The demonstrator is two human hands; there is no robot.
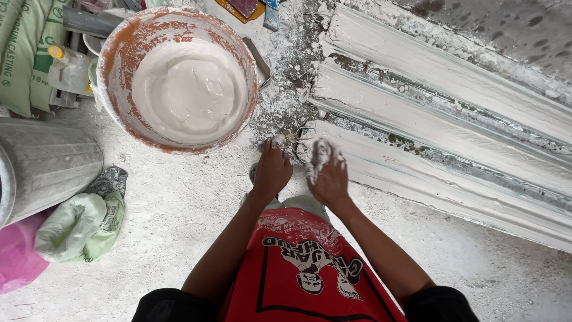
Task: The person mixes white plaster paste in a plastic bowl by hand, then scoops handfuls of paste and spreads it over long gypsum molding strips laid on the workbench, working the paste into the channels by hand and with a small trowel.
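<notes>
Fingers of my right hand clutched a plaster-soaked fibre wad, my left hand pressed flat, both at the long white plaster moulding's near end, beside the orange plaster-filled bucket within reach.

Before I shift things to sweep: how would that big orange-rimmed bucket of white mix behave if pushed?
The bucket looks nearly full of thick wet plaster, so probably heavy and reluctant to slide on the gritty floor. Its wide shape suggests little tipping risk, though the mix might slop. The smeared rim may be slippery.

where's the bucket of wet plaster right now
In the head view the plaster bucket stands on the dusty floor at upper left, just ahead of the left hand, left of the long white moulding.
</notes>
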